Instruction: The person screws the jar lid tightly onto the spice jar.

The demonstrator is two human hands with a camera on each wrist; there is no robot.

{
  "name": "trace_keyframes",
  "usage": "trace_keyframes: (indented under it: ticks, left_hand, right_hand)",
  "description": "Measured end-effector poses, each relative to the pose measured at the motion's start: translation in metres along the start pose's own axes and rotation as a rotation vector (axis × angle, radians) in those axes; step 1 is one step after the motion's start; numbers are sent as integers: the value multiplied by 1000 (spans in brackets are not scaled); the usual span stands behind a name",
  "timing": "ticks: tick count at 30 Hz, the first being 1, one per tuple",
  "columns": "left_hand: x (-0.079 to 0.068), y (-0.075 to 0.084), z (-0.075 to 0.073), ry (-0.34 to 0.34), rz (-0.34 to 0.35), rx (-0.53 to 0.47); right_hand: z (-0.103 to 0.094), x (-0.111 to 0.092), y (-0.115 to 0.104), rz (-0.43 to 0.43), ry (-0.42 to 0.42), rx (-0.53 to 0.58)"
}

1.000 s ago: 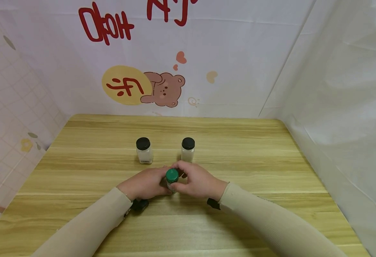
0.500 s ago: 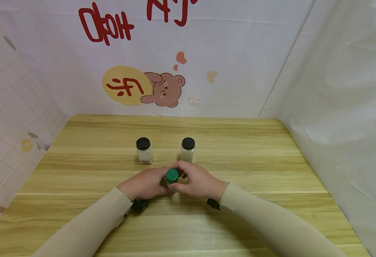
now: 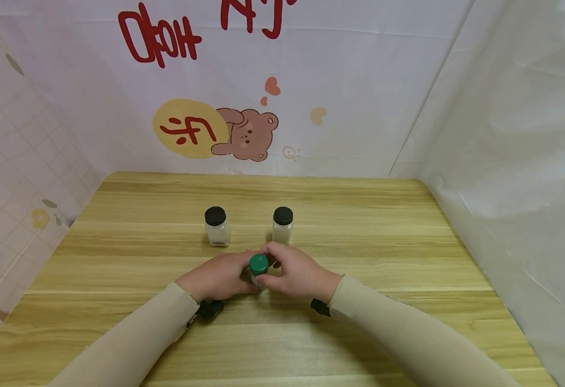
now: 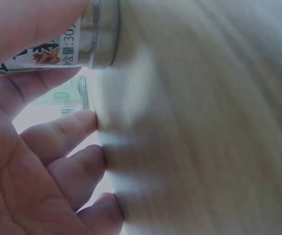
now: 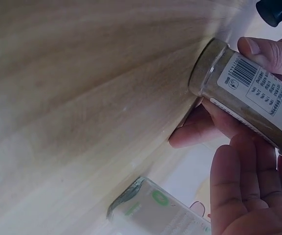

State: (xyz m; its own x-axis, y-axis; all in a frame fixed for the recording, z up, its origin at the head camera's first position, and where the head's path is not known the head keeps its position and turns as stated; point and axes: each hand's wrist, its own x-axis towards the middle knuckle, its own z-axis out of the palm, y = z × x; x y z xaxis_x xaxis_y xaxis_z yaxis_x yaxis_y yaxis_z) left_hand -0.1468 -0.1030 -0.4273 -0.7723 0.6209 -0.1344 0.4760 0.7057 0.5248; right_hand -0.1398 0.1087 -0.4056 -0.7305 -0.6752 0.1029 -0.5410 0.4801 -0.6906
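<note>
A clear spice jar (image 3: 258,265) with a green cap stands upright on the table, filled with brown powder; its label and barcode show in the right wrist view. My left hand (image 3: 219,275) grips the lower body between thumb and index finger, and the other fingers (image 4: 84,174) reach down to the tabletop. From the other side my right hand (image 3: 299,271) holds the upper part near the cap, its thumb against the front. Curled fingers (image 5: 248,183) of the right hand lie beside the jar in the right wrist view; its thumb is hidden there.
Two more jars with black caps and pale contents stand behind the hands, a left jar (image 3: 217,228) and a right jar (image 3: 282,226), the right one close to my right fingers. The wooden table (image 3: 360,215) meets white printed sheeting (image 3: 350,70) at its back and sides.
</note>
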Motion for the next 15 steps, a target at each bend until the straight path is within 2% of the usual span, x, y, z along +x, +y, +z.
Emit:
trace_keyframes:
  ticks: [8, 15]
  left_hand:
    - [0, 0, 0, -1, 6, -10]
    - [0, 0, 0, 0, 10, 4]
  right_hand:
    - [-1, 0, 0, -22, -16, -16]
    - [-1, 1, -1, 3, -15, -26]
